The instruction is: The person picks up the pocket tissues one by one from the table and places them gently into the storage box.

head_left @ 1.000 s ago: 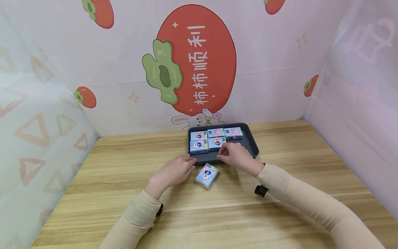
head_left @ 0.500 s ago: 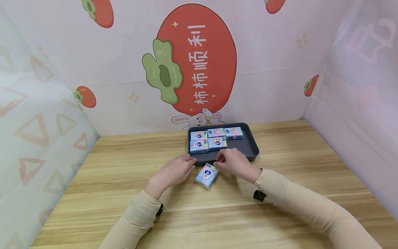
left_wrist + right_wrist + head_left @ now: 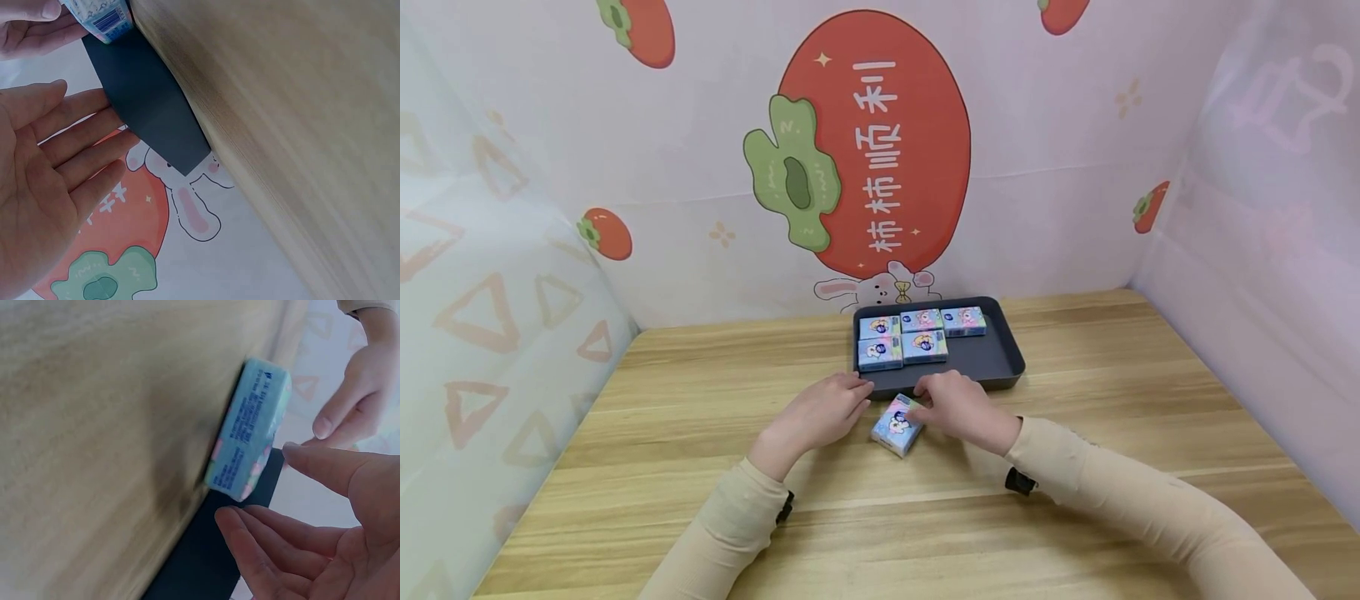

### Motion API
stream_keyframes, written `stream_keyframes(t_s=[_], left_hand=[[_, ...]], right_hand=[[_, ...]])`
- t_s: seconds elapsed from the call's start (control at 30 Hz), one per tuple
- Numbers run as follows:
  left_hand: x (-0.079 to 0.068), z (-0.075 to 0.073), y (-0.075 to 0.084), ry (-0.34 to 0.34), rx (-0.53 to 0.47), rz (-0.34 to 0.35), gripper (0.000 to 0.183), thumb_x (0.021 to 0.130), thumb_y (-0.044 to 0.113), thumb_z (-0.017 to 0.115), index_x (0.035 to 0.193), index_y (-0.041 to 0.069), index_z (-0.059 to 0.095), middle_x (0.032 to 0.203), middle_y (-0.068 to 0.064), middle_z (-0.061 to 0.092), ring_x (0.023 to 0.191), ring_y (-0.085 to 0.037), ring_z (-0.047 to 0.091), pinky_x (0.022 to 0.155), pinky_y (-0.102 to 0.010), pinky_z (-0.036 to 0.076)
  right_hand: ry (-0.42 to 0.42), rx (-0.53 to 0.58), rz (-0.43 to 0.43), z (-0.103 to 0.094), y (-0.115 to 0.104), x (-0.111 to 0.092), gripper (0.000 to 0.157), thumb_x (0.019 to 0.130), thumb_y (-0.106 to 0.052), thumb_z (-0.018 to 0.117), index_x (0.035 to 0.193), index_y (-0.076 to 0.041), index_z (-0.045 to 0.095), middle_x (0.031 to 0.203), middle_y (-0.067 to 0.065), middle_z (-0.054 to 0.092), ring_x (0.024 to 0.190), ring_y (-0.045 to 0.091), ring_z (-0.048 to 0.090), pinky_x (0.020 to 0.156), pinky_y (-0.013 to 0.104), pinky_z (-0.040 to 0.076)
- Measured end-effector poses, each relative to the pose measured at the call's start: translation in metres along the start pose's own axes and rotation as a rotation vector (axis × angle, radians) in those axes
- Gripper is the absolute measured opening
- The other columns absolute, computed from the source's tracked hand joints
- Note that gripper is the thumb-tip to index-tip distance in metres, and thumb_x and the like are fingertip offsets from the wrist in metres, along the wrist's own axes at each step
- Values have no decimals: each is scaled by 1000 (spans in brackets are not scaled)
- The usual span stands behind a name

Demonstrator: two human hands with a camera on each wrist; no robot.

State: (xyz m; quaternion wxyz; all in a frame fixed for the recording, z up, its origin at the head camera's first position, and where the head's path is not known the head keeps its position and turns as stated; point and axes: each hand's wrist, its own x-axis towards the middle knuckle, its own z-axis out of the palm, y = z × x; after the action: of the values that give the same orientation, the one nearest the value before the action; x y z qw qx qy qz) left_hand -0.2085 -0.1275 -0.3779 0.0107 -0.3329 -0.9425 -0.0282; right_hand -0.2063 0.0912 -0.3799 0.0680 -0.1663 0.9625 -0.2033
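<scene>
A small blue cartoon-printed pack (image 3: 893, 427), like a pocket tissue pack, lies askew on the table before the dark grey tray (image 3: 988, 367). My right hand (image 3: 962, 408) is at its right side. In the right wrist view, the thumb (image 3: 306, 456) is by the pack's (image 3: 247, 425) top edge and the fingers (image 3: 269, 537) spread around its far end, with a gap between them. My left hand (image 3: 820, 411) has its straight fingers at the tray's front left corner; the left wrist view shows them along the tray wall (image 3: 147, 100).
Several matching packs (image 3: 880, 352) sit in the tray in two rows, toward its back and left. The wooden table (image 3: 715, 392) meets a printed cloth backdrop (image 3: 715, 150) behind the tray, with cloth sides left and right.
My right hand has moved from over the tray toward me and left, down to the loose pack, with its thumb now overlapping the pack. The left hand has stayed still.
</scene>
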Motion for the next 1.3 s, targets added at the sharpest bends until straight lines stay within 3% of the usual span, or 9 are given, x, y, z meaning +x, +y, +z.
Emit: stream_keyframes(t_s=[0.33,0.57,1.17,1.3], left_hand=[[0,-1,1,-16,0,-15,35,98,23,51,126,5,61,127,-12,61,121,-26,56,103,-39,46],[0,-2,2,-22,7,-17,35,98,23,52,126,5,61,127,-12,61,121,-26,56,103,-40,46],[0,-2,3,-35,0,-35,36,98,24,51,127,5,61,128,-13,60,123,-27,55,105,-41,44],[-1,-1,2,-30,4,-31,36,98,24,51,127,5,61,128,-13,60,123,-27,55,105,-41,44]], right_hand=[[-37,8,-23,9,0,1,50,77,-45,75,108,-7,69,97,4,71,71,10,57,66,27,53],[-65,22,-18,12,-1,2,50,78,-44,75,109,-5,68,97,4,70,71,11,56,66,26,51],[-150,-40,37,11,-8,4,57,81,-42,72,118,-1,61,108,11,66,80,15,57,81,35,55],[-171,-40,54,12,-9,4,59,82,-42,71,122,1,58,113,14,65,90,18,60,86,38,54]])
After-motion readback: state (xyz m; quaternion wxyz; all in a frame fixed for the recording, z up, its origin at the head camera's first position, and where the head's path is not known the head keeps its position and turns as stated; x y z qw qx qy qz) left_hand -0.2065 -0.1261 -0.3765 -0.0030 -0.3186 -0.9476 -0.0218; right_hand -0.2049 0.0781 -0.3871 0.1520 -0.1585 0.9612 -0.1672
